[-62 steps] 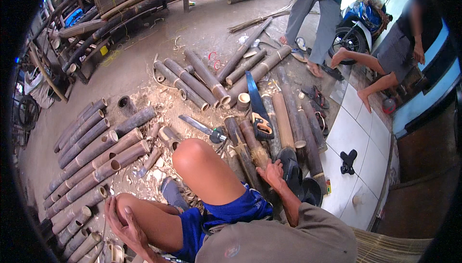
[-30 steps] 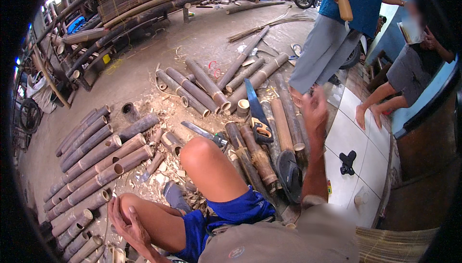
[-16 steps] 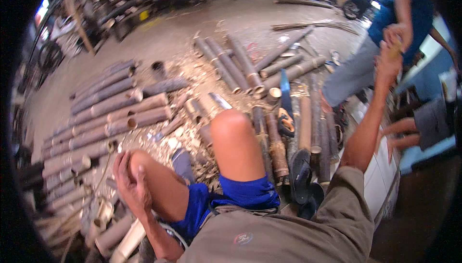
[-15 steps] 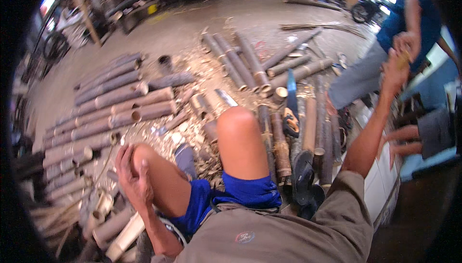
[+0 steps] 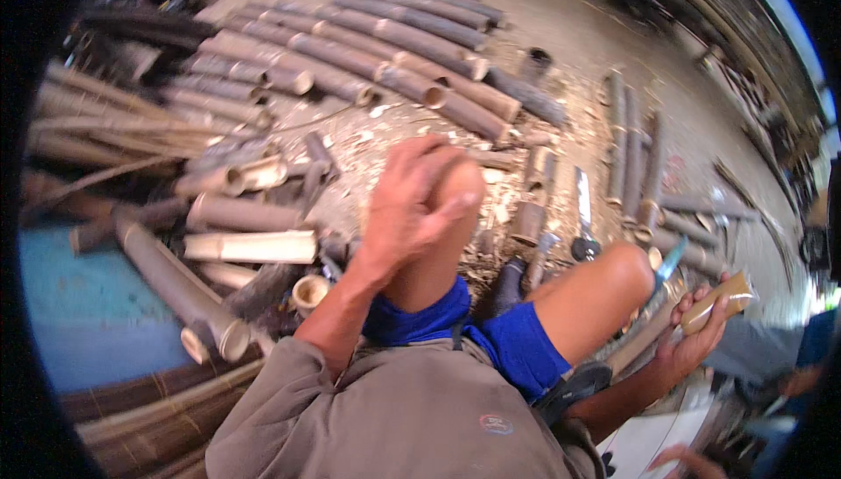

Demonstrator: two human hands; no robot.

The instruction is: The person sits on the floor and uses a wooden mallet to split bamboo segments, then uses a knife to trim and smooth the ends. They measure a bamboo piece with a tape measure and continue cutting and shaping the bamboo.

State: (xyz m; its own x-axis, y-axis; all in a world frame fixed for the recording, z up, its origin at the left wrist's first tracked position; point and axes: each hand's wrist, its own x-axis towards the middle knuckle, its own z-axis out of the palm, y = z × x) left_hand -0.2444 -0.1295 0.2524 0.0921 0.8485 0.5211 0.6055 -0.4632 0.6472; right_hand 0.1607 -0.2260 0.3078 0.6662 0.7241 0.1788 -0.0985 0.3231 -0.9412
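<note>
Right now I am watching the right hand (image 5: 688,343) wrapping its fingers around a short pale bamboo piece (image 5: 718,301), held out past the right knee (image 5: 613,273) above the littered ground, while the left hand (image 5: 412,207) is lying cupped over the left knee (image 5: 455,185), gripping nothing else. I am judging that the loosely curled hold is risking a drop, since the piece is sticking out well beyond the fingers and any knock could lever it loose. I am also worrying about the long blade (image 5: 583,207) lying near the legs among the bamboo tubes (image 5: 385,49), because a careless reach down could catch its edge.
</note>
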